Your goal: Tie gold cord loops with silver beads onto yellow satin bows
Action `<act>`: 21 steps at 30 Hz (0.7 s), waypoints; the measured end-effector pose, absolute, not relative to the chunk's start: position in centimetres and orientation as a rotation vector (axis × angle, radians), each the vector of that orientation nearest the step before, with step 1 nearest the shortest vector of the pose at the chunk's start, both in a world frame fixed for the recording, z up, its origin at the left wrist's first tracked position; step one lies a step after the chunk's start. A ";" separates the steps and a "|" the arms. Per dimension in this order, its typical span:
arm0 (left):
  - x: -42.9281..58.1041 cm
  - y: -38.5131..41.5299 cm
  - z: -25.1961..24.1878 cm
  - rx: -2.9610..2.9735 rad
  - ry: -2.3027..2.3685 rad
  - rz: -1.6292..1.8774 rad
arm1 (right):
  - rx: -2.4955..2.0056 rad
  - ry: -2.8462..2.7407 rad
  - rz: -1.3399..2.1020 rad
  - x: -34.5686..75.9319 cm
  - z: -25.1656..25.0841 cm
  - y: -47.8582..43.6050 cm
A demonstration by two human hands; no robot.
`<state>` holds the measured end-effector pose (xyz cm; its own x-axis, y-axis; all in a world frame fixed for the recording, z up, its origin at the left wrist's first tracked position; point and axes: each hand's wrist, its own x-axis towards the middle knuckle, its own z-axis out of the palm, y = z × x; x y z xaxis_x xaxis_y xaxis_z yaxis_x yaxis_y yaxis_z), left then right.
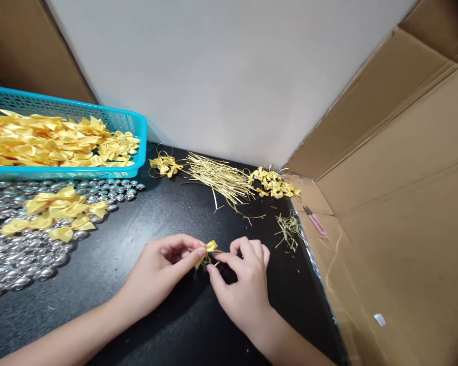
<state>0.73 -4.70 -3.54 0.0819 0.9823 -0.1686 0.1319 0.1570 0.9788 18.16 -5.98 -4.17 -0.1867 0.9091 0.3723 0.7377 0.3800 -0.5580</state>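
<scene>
My left hand (160, 264) pinches a small yellow satin ribbon bow (211, 246) between thumb and forefinger, just above the black tabletop. Close against it on the right, my right hand (246, 279) has its thumb and forefinger at a thin gold cord (217, 264) that sticks out from the bow. The other fingers of the right hand are curled. How the cord runs behind the bow is hidden by the fingertips. Beyond the hands lies a bundle of straight gold cords (217, 178), with a pile of bows with beads and cords (275, 183) to its right.
A turquoise basket (139, 147) full of yellow bows stands at the back left. Silver beads (26, 259) spread before it, with loose bows (61, 208) on top. Cord scraps (289, 231) lie right, near pink-handled snips (315, 222) on cardboard. More tied bows (165, 165) lie by the white wall.
</scene>
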 end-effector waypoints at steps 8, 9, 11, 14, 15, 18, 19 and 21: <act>0.7 -4.3 -3.0 1.098 1.313 0.953 | -1.239 -1.679 1.194 18.9 -3.4 -5.3; 0.6 -4.3 -3.2 1.099 1.320 0.959 | -1.185 -1.637 1.319 19.1 -3.3 -5.2; 0.4 -4.2 -3.6 1.112 1.330 0.965 | -1.082 -1.578 1.528 19.5 -3.0 -4.9; 0.3 -4.2 -4.1 1.155 1.337 0.969 | -0.971 -1.537 1.659 19.9 -2.6 -4.8; 0.3 -4.2 -4.1 1.170 1.338 0.973 | -0.951 -1.535 1.653 20.0 -2.5 -4.8; 0.5 -4.2 -4.1 1.212 1.333 0.983 | -0.949 -1.574 1.528 20.0 -2.3 -5.1; 0.5 -4.2 -4.1 1.228 1.331 0.984 | -0.958 -1.586 1.480 20.0 -2.3 -5.2; 0.6 -4.4 -4.0 1.268 1.331 0.985 | -0.976 -1.576 1.421 19.8 -2.3 -5.3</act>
<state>0.60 -4.40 -4.04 0.0594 0.9901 -0.1270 0.1683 0.1155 0.9790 19.84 -5.33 -2.27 -0.3972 0.9160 0.0566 0.0379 0.0780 -0.9962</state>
